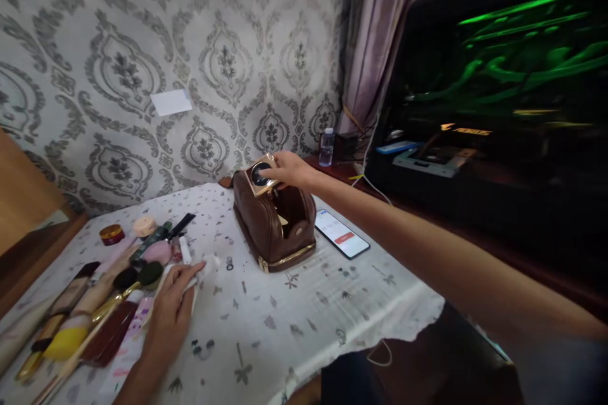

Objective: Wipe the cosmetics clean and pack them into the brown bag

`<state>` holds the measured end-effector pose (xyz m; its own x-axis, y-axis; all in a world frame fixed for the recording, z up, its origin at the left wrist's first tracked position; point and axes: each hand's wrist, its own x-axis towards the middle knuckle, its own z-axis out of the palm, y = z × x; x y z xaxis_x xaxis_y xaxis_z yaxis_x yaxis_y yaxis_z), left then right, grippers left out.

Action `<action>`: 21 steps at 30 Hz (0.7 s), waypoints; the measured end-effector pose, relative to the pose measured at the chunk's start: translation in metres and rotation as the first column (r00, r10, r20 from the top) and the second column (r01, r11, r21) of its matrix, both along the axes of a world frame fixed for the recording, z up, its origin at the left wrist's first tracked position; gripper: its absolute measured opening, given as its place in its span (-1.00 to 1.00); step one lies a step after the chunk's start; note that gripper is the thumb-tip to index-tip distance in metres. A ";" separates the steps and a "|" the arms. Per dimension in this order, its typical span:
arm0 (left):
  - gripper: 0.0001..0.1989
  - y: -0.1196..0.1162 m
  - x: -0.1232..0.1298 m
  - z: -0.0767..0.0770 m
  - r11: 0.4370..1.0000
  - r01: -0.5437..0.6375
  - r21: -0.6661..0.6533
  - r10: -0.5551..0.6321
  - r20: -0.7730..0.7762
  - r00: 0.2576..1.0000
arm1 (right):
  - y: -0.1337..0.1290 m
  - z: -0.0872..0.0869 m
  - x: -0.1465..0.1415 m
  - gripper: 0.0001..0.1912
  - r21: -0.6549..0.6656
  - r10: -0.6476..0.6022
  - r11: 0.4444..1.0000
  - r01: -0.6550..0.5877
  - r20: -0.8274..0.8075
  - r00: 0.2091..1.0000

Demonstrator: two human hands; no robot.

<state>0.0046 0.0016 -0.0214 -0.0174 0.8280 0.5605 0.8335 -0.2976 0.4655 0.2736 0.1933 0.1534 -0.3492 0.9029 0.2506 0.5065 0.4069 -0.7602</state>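
A square gold compact [259,176] with a round dark centre is pinched in my right hand [291,171], thumb across its front. It is held at the top of a brown leather makeup bag [256,221], which stands unzipped with its mouth toward me; the inside is dark. My left hand [171,304] rests low over the table, its fingers closed on a crumpled white wipe [205,267]. Close beside that hand lie a dark green round lid [150,273], a pink makeup sponge [158,252] and a small white tube [185,249].
Cosmetics crowd the left side, among them a yellow puff [67,342], a dark red bottle [110,334] and a red-gold jar [111,235]. A lit phone [342,234] lies right of the bag. Farther back are a clear bottle [327,147] and a black computer case [475,152].
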 end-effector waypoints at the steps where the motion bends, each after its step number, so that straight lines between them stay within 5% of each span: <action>1: -0.61 0.000 0.000 -0.001 1.000 0.006 -0.001 -0.006 0.001 1.000 | 0.005 0.007 0.000 -0.82 0.035 -0.022 0.999 0.017 0.131 0.991; 7: -0.63 0.001 0.000 -0.005 1.000 0.019 -0.003 -0.019 -0.005 1.000 | 0.015 0.027 -0.009 -0.72 0.250 -0.195 0.967 0.051 0.594 0.781; 13: -0.62 0.002 0.000 -0.007 0.998 0.022 -0.054 -0.025 -0.040 0.999 | 0.019 -0.008 -0.008 -0.42 0.260 -0.187 0.966 -0.012 0.725 0.663; 21: -0.62 0.003 0.000 -0.012 0.997 0.034 -0.075 -0.040 -0.077 0.996 | 0.010 -0.032 -0.012 -0.62 0.213 -0.125 0.973 -0.088 0.810 0.573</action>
